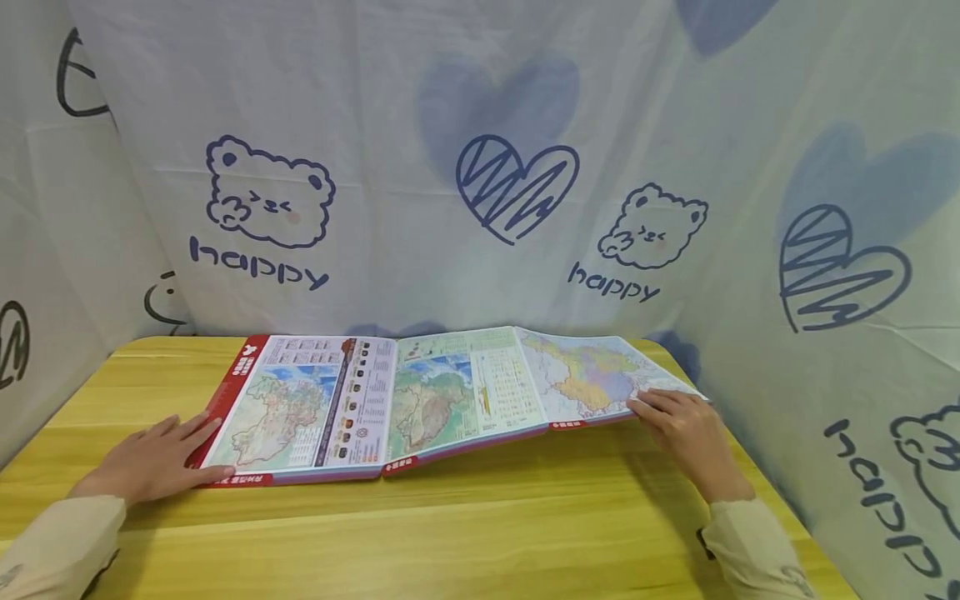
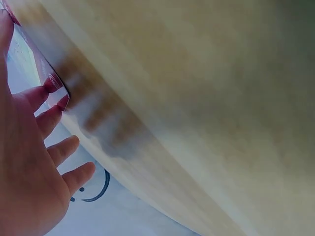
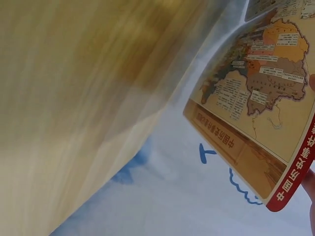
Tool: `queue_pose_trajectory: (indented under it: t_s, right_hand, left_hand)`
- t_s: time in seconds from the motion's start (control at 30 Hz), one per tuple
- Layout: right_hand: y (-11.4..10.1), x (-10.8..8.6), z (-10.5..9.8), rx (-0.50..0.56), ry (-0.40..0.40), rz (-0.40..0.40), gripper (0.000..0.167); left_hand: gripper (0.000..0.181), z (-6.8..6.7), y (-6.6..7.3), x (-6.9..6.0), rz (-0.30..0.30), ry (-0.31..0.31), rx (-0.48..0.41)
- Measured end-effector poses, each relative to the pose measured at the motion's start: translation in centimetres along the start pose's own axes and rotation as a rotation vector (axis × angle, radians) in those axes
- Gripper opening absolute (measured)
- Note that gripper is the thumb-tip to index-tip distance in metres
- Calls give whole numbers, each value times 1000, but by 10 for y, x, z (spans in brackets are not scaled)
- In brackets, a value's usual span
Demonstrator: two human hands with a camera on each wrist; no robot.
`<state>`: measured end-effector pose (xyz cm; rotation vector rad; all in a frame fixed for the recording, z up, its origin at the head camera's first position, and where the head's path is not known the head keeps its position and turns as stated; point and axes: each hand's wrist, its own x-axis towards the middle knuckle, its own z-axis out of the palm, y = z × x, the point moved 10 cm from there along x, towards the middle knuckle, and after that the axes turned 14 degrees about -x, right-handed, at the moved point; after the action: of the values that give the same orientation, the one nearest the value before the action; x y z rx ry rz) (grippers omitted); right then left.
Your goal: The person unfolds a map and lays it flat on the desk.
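A folding map (image 1: 442, 408) lies unfolded across the wooden table in the head view, with several joined panels and a red strip along its left end. My left hand (image 1: 153, 462) rests on that red end, fingers spread and fairly straight; the left wrist view shows its fingertips at the map's corner (image 2: 61, 96). At the other end, my right hand (image 1: 686, 433) pinches the near edge of the right panel (image 1: 592, 375), which is tilted up off the table. The right wrist view shows the printed underside of the map (image 3: 246, 113), while most of the hand is out of frame.
The yellow wood table (image 1: 450, 533) has rounded far corners. A white curtain (image 1: 390, 192) with bear faces, hearts and "happy" lettering hangs close behind the map and along both sides.
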<state>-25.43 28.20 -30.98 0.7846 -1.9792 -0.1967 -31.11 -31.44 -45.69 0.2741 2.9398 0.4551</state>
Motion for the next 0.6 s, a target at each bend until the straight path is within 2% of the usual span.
queue_pose_trajectory:
  t_s: [0.2,0.33,0.37,0.43,0.6]
  right_hand:
    - [-2,-7,8,18,-58,-6,59]
    - [-5,-11,15,18,-130,-9,15]
    - [-5,-13,17,12,-150,-9,15]
    - [-5,-15,22,0,-189,-5,37]
    - [-8,-20,31,-29,-264,-10,43]
  left_hand:
    - [96,0,-5,1,-6,-27,-26]
    - [95,0,-4,0,4,-30,-41]
    - [95,0,-2,0,11,-31,-48]
    - [94,-1,2,-1,25,-32,-59]
    - [92,-2,16,-2,58,-43,-61]
